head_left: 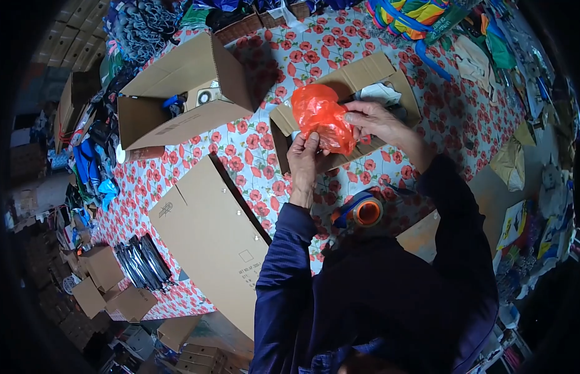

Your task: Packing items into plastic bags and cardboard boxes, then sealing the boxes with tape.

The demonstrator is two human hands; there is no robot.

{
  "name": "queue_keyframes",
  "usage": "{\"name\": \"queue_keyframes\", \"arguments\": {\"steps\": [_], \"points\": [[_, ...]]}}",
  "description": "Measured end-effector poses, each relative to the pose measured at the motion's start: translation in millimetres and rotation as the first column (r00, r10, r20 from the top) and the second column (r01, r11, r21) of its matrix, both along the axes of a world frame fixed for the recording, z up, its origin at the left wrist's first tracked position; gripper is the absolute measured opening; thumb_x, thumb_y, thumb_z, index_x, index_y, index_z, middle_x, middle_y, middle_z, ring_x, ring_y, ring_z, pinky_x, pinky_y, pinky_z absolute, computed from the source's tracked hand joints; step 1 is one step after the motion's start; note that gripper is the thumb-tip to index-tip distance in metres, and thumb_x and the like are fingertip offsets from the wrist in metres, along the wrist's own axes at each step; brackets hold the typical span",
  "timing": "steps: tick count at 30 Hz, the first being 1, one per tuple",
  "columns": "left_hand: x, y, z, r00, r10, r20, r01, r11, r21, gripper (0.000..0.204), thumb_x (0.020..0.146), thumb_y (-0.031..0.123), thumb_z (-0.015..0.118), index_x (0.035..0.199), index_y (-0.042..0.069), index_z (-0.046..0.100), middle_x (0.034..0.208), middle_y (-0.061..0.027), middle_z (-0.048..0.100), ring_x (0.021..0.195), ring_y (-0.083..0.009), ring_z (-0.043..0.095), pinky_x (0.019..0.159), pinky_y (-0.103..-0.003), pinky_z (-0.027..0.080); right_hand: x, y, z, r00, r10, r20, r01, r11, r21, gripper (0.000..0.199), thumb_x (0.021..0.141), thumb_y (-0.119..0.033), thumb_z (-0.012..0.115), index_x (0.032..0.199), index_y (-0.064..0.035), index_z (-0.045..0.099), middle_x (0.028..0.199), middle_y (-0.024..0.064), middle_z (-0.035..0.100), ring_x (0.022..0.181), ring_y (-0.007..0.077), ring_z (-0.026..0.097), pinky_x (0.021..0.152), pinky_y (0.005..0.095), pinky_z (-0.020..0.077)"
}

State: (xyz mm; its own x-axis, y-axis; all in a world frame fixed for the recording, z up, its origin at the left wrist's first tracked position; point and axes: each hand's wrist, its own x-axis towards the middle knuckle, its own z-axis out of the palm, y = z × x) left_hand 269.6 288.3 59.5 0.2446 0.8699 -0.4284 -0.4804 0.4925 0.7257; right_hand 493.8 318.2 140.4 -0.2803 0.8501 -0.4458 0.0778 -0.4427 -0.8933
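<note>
Between my two hands is a crumpled red plastic bag (324, 112), held above an opened cardboard box (399, 93). My left hand (304, 159) pinches the bag's lower edge between thumb and fingers. On its right side, my right hand (377, 121) grips the bag with closed fingers. What the bag contains, if anything, I cannot make out. The box beneath has its flaps folded out, and some white, paper-like material (380, 93) shows inside it. Close to my body lies a tape dispenser (358, 210) with an orange core.
An open cardboard box (177, 93) holding a few items stands at the back left. A flattened carton (209, 230) lies left of my left arm, near a bundle of black strips (143, 262). Colourful inflatable-looking goods (411, 19) sit at the far right on the poppy-patterned tablecloth (252, 146).
</note>
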Motion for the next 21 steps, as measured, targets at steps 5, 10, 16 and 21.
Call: {"name": "queue_keyframes", "arguments": {"steps": [5, 10, 16, 21], "points": [[-5.1, -0.4, 2.6, 0.995, 0.097, -0.010, -0.097, 0.995, -0.022, 0.028, 0.099, 0.013, 0.061, 0.125, 0.003, 0.058, 0.110, -0.0097, 0.064, 0.090, -0.0150, 0.063, 0.079, -0.029, 0.056, 4.8, 0.0, -19.1, 0.993, 0.109, 0.049, -0.114, 0.989, 0.095, 0.019, 0.092, -0.011, 0.063, 0.109, -0.0025, 0.064, 0.090, 0.0025, 0.064, 0.070, 0.0118, 0.057, 0.062, 0.0246, 0.0468], [2.7, -17.7, 41.6, 0.919, 0.266, -0.292, -0.245, 0.964, 0.108, 0.024, 0.100, 0.013, 0.059, 0.121, 0.003, 0.061, 0.118, -0.0113, 0.063, 0.106, -0.0193, 0.061, 0.090, -0.032, 0.052, -16.3, -11.0, -2.3, 0.875, -0.016, 0.484, -0.305, 0.759, 0.575, 0.016, 0.090, -0.007, 0.062, 0.105, -0.0025, 0.065, 0.098, 0.0028, 0.065, 0.073, 0.0186, 0.059, 0.067, 0.0287, 0.0484], [-0.4, -40.1, 59.2, 0.652, 0.467, -0.597, -0.021, 0.798, 0.602, 0.023, 0.097, 0.012, 0.061, 0.117, 0.001, 0.063, 0.125, -0.0117, 0.061, 0.126, -0.0271, 0.053, 0.105, -0.037, 0.043, -19.3, -57.0, -14.7, 0.764, -0.064, 0.642, -0.517, 0.535, 0.668, 0.017, 0.087, -0.006, 0.063, 0.104, -0.0024, 0.067, 0.108, 0.0045, 0.064, 0.082, 0.0243, 0.062, 0.071, 0.0315, 0.0500], [-21.6, -44.6, 51.1, 0.529, 0.444, -0.724, 0.240, 0.740, 0.629, 0.026, 0.095, 0.011, 0.062, 0.119, 0.002, 0.062, 0.130, -0.0133, 0.059, 0.128, -0.0309, 0.051, 0.105, -0.037, 0.043, 2.2, -79.4, -38.3, 0.810, -0.041, 0.585, -0.331, 0.791, 0.514, 0.024, 0.083, -0.005, 0.065, 0.107, -0.0036, 0.066, 0.115, 0.0067, 0.062, 0.092, 0.0270, 0.062, 0.077, 0.0332, 0.0510]]}}
